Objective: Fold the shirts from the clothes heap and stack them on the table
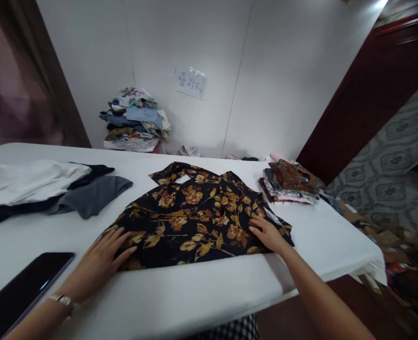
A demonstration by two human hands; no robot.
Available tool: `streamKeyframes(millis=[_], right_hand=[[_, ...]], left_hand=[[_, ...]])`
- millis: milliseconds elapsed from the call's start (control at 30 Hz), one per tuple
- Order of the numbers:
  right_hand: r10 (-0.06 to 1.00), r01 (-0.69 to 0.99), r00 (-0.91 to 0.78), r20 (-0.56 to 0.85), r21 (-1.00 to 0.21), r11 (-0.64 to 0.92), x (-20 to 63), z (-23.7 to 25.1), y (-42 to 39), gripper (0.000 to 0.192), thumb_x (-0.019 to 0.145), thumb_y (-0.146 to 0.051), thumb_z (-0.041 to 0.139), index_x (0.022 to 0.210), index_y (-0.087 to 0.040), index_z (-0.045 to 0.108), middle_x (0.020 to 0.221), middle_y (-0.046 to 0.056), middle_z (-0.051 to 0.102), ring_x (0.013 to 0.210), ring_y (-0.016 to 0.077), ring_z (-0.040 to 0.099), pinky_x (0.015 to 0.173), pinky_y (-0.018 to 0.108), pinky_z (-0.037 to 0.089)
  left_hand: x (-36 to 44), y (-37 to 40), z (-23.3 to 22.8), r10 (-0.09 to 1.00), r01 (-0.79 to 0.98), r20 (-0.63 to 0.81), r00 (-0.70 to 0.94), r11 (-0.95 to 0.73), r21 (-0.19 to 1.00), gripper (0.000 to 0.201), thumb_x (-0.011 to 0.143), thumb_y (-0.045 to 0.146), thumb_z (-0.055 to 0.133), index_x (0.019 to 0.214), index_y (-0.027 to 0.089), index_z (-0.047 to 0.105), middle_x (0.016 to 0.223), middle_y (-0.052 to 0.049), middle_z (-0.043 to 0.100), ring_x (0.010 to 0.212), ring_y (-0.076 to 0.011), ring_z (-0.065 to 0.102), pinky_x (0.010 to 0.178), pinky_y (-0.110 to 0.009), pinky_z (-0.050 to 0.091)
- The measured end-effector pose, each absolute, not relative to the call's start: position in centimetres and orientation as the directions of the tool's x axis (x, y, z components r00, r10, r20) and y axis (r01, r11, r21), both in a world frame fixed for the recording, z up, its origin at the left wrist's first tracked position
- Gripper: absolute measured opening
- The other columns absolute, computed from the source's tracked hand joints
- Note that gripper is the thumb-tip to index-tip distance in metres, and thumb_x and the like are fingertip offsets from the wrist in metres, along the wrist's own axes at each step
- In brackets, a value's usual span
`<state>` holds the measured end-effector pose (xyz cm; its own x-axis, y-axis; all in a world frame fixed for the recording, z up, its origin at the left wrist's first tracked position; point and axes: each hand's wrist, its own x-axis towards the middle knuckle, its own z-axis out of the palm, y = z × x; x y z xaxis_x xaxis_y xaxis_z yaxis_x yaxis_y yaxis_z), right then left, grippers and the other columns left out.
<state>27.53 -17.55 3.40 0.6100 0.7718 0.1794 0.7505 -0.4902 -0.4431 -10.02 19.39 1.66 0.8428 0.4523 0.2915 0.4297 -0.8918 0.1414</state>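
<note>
A black shirt with a gold and rust floral print [194, 212] lies spread on the white-covered table [201, 293]. Its collar end points to the far side, and one sleeve stretches out at the far left. My left hand [106, 252] rests on the shirt's near left corner, fingers extended. My right hand [267, 233] lies on the right part of the shirt near the hem, its fingers stretched out and flat. Neither hand grips the fabric.
White, black and grey garments [95, 193] lie loose at the left. A dark phone [28, 288] sits at the near left. Folded clothes [292, 182] are stacked at the right, and a taller clothes pile [136, 120] stands by the wall. The table's edge [336, 274] runs along the right.
</note>
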Motion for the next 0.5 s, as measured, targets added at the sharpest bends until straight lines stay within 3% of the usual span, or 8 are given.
streamKeyframes(millis=[133, 300, 500], right_hand=[[0.670, 0.718, 0.667, 0.325, -0.523, -0.460, 31.8, 7.4, -14.1, 0.038, 0.086, -0.039, 0.049, 0.113, -0.021, 0.068, 0.120, 0.008, 0.065, 0.114, 0.0232, 0.058, 0.101, 0.039, 0.042], [0.554, 0.561, 0.808, 0.201, -0.550, -0.619, 38.6, 9.9, -7.2, 0.036, 0.087, -0.033, 0.046, 0.107, -0.016, 0.071, 0.110, 0.008, 0.070, 0.106, 0.0220, 0.062, 0.093, 0.030, 0.044], [0.470, 0.428, 0.880, 0.070, -0.547, -0.720, 44.5, 7.5, -0.5, 0.036, 0.081, -0.030, 0.054, 0.105, -0.010, 0.070, 0.110, 0.014, 0.069, 0.111, 0.0261, 0.060, 0.093, 0.030, 0.042]], left_hand=[[-9.3, 20.0, 1.4, 0.384, 0.377, 0.329, 0.862, -0.922, 0.087, 0.041, 0.082, 0.028, 0.038, 0.105, 0.037, 0.070, 0.138, -0.001, 0.053, 0.140, -0.0332, 0.027, 0.107, -0.062, 0.029], [-7.2, 19.1, -0.5, 0.462, 0.452, 0.228, 0.857, -0.887, 0.097, 0.049, 0.082, 0.040, 0.046, 0.129, 0.029, 0.057, 0.144, -0.009, 0.044, 0.136, -0.0328, 0.035, 0.108, -0.057, 0.030], [-7.4, 19.3, -2.4, 0.521, 0.529, 0.191, 0.832, -0.849, 0.013, 0.060, 0.087, 0.050, 0.038, 0.142, 0.028, 0.036, 0.153, -0.004, 0.027, 0.141, -0.0275, 0.024, 0.113, -0.053, 0.022]])
